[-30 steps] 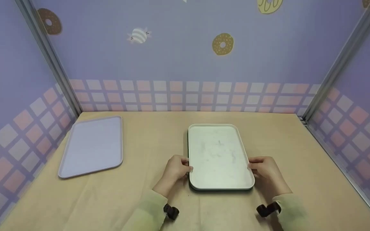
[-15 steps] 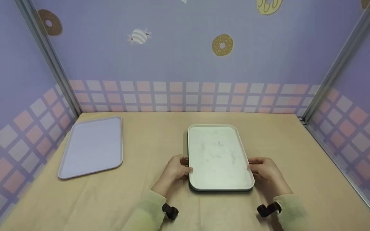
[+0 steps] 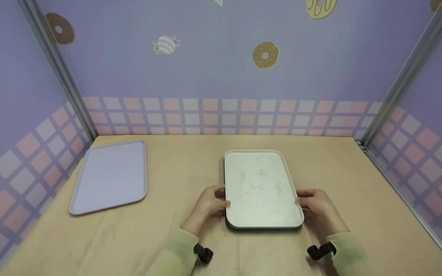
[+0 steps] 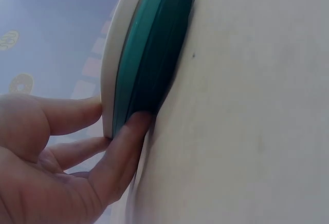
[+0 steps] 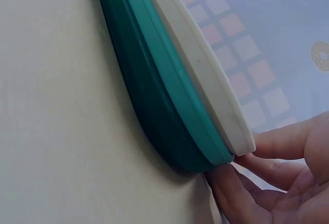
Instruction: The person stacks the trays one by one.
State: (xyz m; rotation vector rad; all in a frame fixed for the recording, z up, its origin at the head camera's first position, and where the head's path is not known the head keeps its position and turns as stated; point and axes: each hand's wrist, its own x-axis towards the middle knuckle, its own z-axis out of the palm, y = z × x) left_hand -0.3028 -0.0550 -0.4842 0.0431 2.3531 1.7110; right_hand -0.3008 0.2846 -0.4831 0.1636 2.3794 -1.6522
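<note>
A white tray (image 3: 261,188) with faint grey smudges lies on top of a stack. Under it, in the wrist views, show green trays, a lighter teal layer (image 5: 169,80) above a dark green one (image 4: 159,54). My left hand (image 3: 210,201) holds the stack's left side near the front, thumb on the white rim and fingers bent beneath it and against the green edges. On the opposite side my right hand (image 3: 315,201) grips the white tray in the same way, with its lower fingers at the green layers. The left wrist view shows the fingertips (image 4: 136,121) low by the tabletop.
A lilac tray (image 3: 111,176) lies flat and slightly turned at the left of the beige-covered table (image 3: 182,165). Patterned purple wall panels (image 3: 213,69) close off the back and both sides. Metal posts (image 3: 61,73) stand in the corners.
</note>
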